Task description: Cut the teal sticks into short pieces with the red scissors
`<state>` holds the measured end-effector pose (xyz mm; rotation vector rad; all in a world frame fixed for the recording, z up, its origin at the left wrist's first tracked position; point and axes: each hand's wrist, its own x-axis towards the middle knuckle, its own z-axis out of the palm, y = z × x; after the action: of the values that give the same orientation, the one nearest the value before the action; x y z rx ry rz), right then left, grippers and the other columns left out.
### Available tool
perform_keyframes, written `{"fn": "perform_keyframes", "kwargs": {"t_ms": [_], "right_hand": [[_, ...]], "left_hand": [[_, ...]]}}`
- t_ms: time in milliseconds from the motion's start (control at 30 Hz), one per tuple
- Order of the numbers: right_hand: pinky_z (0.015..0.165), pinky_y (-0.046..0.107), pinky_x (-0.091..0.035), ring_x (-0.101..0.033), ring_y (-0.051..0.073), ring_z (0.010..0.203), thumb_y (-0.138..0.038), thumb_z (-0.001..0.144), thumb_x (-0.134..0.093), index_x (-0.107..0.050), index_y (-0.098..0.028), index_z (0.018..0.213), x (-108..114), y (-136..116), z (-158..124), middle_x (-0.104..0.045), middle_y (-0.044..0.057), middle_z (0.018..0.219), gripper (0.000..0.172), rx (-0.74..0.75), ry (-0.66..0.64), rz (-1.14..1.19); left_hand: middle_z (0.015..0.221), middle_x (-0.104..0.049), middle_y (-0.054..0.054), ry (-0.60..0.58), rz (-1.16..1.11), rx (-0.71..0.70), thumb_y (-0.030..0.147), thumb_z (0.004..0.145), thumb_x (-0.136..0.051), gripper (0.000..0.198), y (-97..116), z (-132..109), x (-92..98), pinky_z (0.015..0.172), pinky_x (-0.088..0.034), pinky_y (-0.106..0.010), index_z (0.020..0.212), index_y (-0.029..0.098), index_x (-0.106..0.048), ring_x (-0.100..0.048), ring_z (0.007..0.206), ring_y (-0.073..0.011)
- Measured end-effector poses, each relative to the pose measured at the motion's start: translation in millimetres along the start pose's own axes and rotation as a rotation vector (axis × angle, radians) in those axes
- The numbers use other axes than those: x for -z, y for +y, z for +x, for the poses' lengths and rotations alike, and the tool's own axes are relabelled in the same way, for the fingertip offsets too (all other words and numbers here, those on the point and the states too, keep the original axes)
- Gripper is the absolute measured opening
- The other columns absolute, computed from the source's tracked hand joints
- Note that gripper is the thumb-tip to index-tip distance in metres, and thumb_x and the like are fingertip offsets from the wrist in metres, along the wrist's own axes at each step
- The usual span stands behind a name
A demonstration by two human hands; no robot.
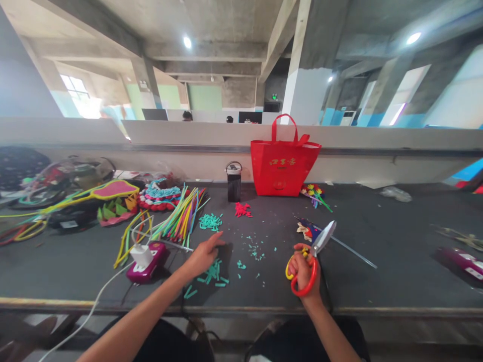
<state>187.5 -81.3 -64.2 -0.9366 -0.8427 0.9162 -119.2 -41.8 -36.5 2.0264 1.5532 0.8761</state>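
Table [381, 218]: dark top; carries the red bag [283, 173], the position reference.
Left hand [204, 255]: left of the bag, nearer the wearer; index finger extended, nothing visibly held.
Right hand [304, 274]: in front of the bag; curled around the scissors [323, 238] handles. Caution: a careless swing could snag the figure [308, 231] behind.
Green pieces [213, 271]: two piles, left-front of the bag; a brushing hand could merge them.
Green scraps [241, 265]: scattered in front of the bag; sweeping could contaminate either pile.

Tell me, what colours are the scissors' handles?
The scissors have one red handle and one yellow handle, best seen in the head view.
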Motion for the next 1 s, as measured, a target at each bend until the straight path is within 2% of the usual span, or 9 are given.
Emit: {"fn": "perform_keyframes", "kwargs": {"t_ms": [233,367,500,700,900,1000], "right_hand": [[0.036,0.016,-0.035,-0.036,0.006,0.034,-0.043,0.077,-0.065,-0.049,-0.023,0.092,-2.2,-2.7,-1.3,-0.037,-0.015,0.046,0.029,-0.06,0.017,0.044],[0.035,0.016,-0.033,-0.035,0.006,0.034,-0.04,0.077,-0.065,-0.049,-0.023,0.092,-2.9,-3.7,-0.6,-0.036,-0.015,0.046,0.028,-0.079,0.023,0.063],[0.036,0.016,-0.033,-0.034,0.005,0.034,-0.038,0.077,-0.065,-0.049,-0.023,0.093,-2.2,-3.1,0.8,-0.036,-0.015,0.046,0.028,-0.089,0.034,0.073],[0.035,0.015,-0.032,-0.034,0.005,0.034,-0.037,0.077,-0.066,-0.05,-0.023,0.093,-2.2,-2.8,1.3,-0.037,-0.015,0.045,0.027,-0.1,0.038,0.09],[0.035,0.016,-0.033,-0.034,0.005,0.035,-0.037,0.077,-0.066,-0.05,-0.024,0.093,-0.6,-0.4,1.6,-0.037,-0.015,0.045,0.027,-0.097,0.033,0.102],[0.036,0.016,-0.034,-0.034,0.006,0.035,-0.037,0.078,-0.066,-0.05,-0.024,0.093,0.1,1.0,1.6,-0.037,-0.014,0.046,0.026,-0.097,0.031,0.104]], "left_hand": [[0.106,-0.074,-0.005,0.098,0.114,-0.011,0.009,0.077,-0.043,0.054,-9.2,26.3,12.9,0.094,-0.047,-0.037,0.128,0.022,-0.055,-0.066,0.103,-0.0224],[0.103,-0.073,-0.007,0.049,0.219,-0.064,0.007,0.074,-0.048,0.052,-12.8,43.0,15.1,0.098,-0.043,-0.039,0.122,0.022,-0.062,-0.062,0.105,-0.0258],[0.095,-0.073,-0.007,-0.045,0.291,-0.13,0.005,0.07,-0.051,0.054,-14.2,53.4,11.6,0.095,-0.044,-0.037,0.118,0.025,-0.066,-0.062,0.1,-0.0262],[0.095,-0.07,-0.006,-0.136,0.303,-0.217,0.009,0.076,-0.05,0.042,-14.4,58.0,8.2,0.086,-0.046,-0.032,0.111,0.026,-0.067,-0.064,0.092,-0.0231],[0.091,-0.065,-0.005,-0.156,0.236,-0.291,0.01,0.081,-0.044,0.05,-15.0,54.3,15.6,0.079,-0.047,-0.03,0.13,0.02,-0.051,-0.06,0.082,-0.0189],[0.097,-0.065,-0.006,-0.126,0.231,-0.263,0.008,0.08,-0.044,0.052,-17.1,54.5,17.0,0.077,-0.046,-0.03,0.13,0.019,-0.05,-0.059,0.082,-0.0184]]}}
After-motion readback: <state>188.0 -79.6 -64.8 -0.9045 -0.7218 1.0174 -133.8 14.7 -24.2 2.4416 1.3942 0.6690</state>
